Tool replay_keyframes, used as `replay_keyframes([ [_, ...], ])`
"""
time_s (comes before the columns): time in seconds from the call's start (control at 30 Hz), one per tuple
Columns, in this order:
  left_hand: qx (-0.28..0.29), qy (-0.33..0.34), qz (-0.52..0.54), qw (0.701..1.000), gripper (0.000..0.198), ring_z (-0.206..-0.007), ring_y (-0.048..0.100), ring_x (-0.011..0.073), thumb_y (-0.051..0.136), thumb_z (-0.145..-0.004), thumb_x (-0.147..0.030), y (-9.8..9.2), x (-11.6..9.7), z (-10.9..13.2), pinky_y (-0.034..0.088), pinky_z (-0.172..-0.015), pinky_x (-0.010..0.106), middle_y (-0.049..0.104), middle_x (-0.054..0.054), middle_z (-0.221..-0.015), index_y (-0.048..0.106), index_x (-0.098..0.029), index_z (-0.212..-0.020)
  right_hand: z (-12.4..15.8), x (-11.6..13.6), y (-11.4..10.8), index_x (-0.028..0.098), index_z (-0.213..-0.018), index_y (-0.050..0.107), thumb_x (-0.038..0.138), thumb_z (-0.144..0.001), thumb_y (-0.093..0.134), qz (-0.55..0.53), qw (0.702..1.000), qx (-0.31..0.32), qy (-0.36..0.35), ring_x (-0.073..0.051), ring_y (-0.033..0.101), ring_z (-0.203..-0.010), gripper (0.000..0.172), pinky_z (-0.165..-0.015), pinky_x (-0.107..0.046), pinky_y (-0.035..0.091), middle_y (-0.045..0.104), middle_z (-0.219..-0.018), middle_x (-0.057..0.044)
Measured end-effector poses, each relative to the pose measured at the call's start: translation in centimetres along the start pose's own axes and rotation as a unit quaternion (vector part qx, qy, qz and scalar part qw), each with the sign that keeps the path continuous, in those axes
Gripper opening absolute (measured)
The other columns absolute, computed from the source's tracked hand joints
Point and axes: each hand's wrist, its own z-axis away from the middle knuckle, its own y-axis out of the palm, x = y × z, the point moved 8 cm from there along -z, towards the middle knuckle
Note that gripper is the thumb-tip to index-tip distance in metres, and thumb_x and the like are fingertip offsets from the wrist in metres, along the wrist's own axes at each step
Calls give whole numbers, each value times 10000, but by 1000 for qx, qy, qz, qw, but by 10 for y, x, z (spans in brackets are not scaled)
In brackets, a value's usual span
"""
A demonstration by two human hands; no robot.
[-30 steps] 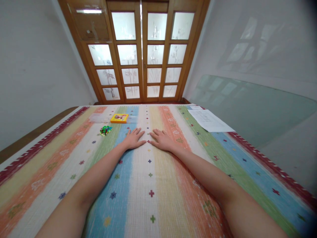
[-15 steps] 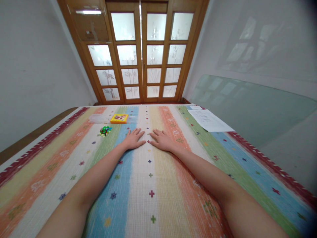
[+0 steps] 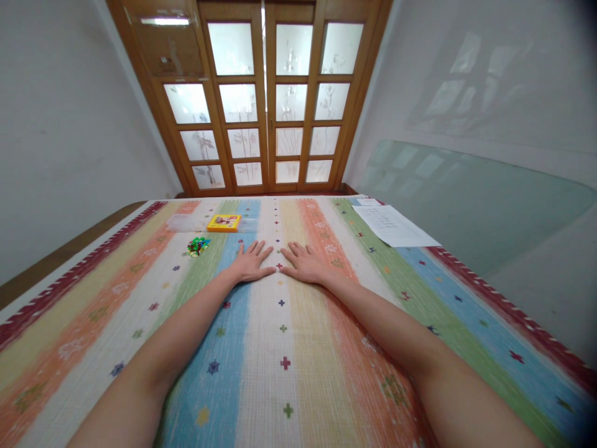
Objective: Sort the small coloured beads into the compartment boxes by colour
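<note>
My left hand (image 3: 252, 262) lies flat on the striped tablecloth (image 3: 265, 373), its fingers spread and holding nothing. Palm down beside it, a small gap away, my right hand (image 3: 302, 262) also rests with fingers apart and nothing in them. Left of my left hand is a small heap of shiny green, blue, red and gold pieces (image 3: 199, 246); what they are is too small to tell. Behind the heap sits a flat yellow box (image 3: 224, 223) with a picture on top. A clear plastic container (image 3: 187, 223) lies at its left, and more clear plastic shows at its right.
White printed sheets (image 3: 396, 226) lie at the far right of the table. Beyond the table's far edge stand wooden doors (image 3: 268, 143) with frosted panes. A pale wall (image 3: 513, 93) with a greenish panel (image 3: 466, 193) runs along the right side.
</note>
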Motion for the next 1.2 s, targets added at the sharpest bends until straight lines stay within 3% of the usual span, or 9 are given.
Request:
replay_keyframes([
  [0.87, -4, -4, 0, 1000, 913, -1675, 100, 408, 403, -960, -844, 0, 0, 0, 11, -1306, 704, 145, 77, -1818, 300, -350, -1721, -1, 0, 1, 231, -1729, 310, 859, -999, 276, 0, 1000, 3, -3, -364, 151, -1670, 964, -1344, -592, 95, 181, -1798, -144],
  [1.2, -10, -1, -11, 1000, 925, -1677, 119, 383, 343, -959, -875, 1, 7, -16, 47, -1307, 710, 150, 66, -1819, 295, -353, -1721, -11, 0, -5, 266, -1736, 285, 863, -985, 306, 1, 999, 41, -7, -393, 156, -1664, 959, -1310, -676, 111, 179, -1799, -157],
])
